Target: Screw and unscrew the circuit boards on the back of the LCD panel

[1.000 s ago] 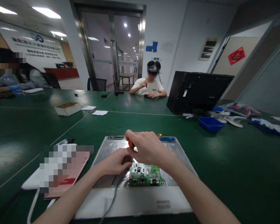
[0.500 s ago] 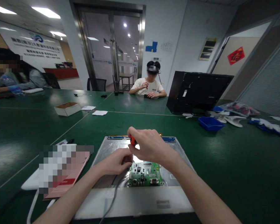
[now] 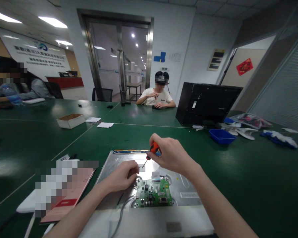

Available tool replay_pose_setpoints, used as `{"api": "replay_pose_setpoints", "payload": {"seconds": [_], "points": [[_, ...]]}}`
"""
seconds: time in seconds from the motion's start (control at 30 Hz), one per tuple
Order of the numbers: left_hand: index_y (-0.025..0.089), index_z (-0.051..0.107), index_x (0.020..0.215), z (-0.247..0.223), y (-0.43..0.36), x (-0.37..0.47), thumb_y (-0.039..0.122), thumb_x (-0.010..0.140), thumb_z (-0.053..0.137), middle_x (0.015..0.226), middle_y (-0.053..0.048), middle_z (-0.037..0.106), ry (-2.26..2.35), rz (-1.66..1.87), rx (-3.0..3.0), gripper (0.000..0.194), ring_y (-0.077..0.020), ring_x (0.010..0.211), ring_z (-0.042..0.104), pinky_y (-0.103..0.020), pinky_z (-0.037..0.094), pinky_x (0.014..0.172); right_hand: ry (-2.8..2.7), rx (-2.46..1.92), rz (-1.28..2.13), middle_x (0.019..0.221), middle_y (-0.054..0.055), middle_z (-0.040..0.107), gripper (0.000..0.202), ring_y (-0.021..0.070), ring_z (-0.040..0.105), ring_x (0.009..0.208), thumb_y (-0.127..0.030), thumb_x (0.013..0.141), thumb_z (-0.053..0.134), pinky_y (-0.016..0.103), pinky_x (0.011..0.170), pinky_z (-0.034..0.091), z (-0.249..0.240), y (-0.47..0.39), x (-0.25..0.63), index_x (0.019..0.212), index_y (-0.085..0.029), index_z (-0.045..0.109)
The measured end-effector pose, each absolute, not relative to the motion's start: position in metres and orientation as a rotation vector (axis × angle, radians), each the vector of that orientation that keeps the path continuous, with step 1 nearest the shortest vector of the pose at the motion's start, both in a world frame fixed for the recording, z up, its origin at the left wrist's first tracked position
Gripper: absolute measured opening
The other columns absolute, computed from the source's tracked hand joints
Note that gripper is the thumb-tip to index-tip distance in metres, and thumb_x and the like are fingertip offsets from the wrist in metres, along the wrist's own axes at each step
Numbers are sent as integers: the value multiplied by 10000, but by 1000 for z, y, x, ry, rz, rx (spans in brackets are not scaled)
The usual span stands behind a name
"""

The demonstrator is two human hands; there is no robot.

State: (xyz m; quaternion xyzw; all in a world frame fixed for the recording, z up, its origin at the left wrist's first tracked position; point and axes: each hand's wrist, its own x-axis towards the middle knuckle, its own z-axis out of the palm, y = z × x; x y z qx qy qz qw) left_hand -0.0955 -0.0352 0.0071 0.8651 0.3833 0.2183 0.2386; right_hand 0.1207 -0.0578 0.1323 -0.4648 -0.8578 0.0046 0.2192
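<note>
My right hand (image 3: 172, 152) grips a screwdriver with an orange and black handle (image 3: 154, 147). Its thin shaft slants down to the left, the tip close to the fingers of my left hand (image 3: 125, 174). Those left fingers are curled together beside the upper left corner of a green circuit board (image 3: 154, 194); anything pinched there is hidden or too small to name. The board lies on the silver metal back of a flat display panel (image 3: 111, 168). A grey cable (image 3: 121, 213) runs from the board's left side towards me.
Left of the panel lie a pink booklet (image 3: 72, 201) and a white item, partly blurred out. Further off are a white box (image 3: 72, 122), a black monitor (image 3: 208, 104), a blue tray (image 3: 222, 136) and gloves (image 3: 279, 138). A co-worker (image 3: 155, 97) sits across the green table.
My right hand has moved right with the screwdriver, and its shaft now shows, tilted away from the corner of the board. The left hand stays near that corner. The view has shifted slightly.
</note>
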Motion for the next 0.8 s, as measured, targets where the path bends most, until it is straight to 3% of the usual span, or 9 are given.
{"api": "replay_pose_setpoints", "payload": {"seconds": [0.23,0.37,0.53,0.8], "points": [[167,582,875,-3,-26,-95,148,783,505,858,-52,608,1266,734,2382,121,-198,796,549,-298,409,703,-2027,-1433,303,689,-32,560,216,136,514,599,-339,758,610,258,560,348,84,-51,190,768,-228,425],[171,587,967,-6,-23,-94,168,802,528,946,-76,619,1240,771,2373,175,-218,878,566,-316,426,770,-1845,-1458,473,685,-25,561,196,163,546,626,-387,797,557,284,577,396,45,-47,215,802,-233,435],[172,595,911,-7,-21,-94,190,816,529,856,-59,612,1315,741,2372,116,-204,786,567,-298,419,698,-1695,-1459,610,691,-22,568,215,174,563,617,-413,790,558,306,583,435,13,-47,221,846,-232,456],[171,597,871,-5,-20,-96,185,802,541,823,-40,592,1340,715,2395,90,-196,767,554,-285,394,674,-1677,-1417,661,847,26,637,190,209,626,809,-374,797,571,326,711,460,12,-56,214,866,-231,468]]}}
